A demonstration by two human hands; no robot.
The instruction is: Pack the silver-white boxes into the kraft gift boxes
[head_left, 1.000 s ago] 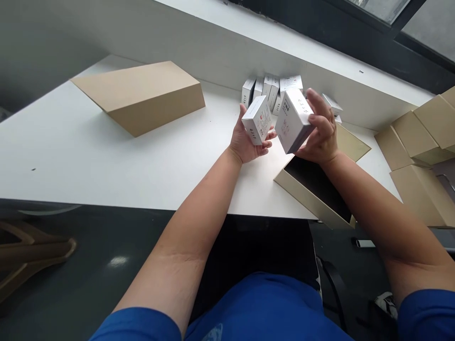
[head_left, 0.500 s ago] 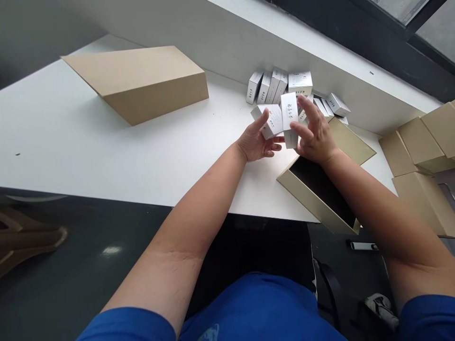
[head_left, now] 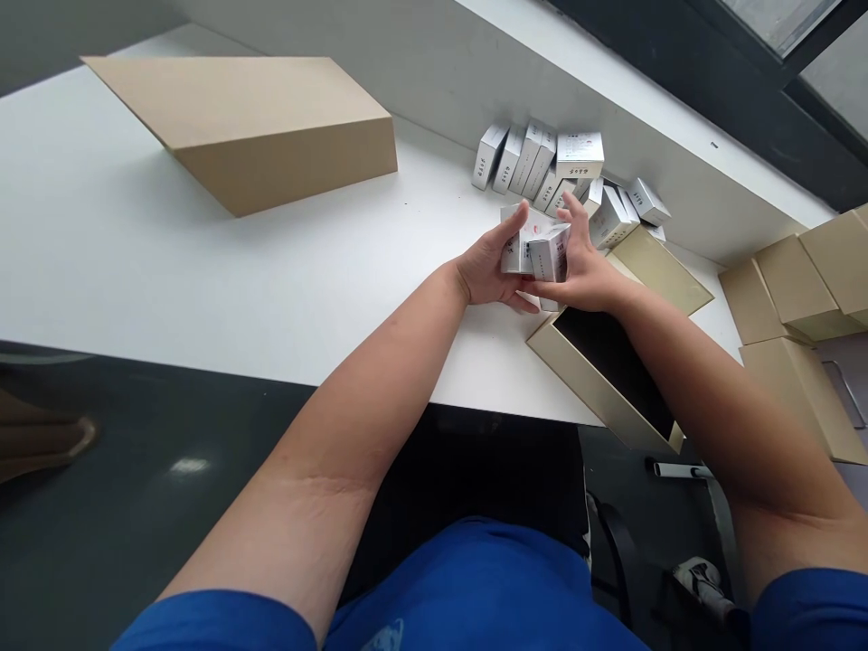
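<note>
My left hand is closed on a small white carton with dark lettering, its thumb on the near top edge. Against that carton, my right hand grips a second small carton, whose end faces me. Part of each carton is hidden by fingers and by the other carton. Just below my right hand lies an open gold box with a black inside, its corner jutting past the table edge. A gold flap or lid extends behind it.
Several white cartons stand along the wall behind my hands, with another carton on top. A large tan box sits on the white table at left. More tan boxes are stacked at right.
My right hand has turned its carton from upright to end-on and lowered it against the left hand's carton. The right fingers have closed round it. The camera view has shifted slightly.
</note>
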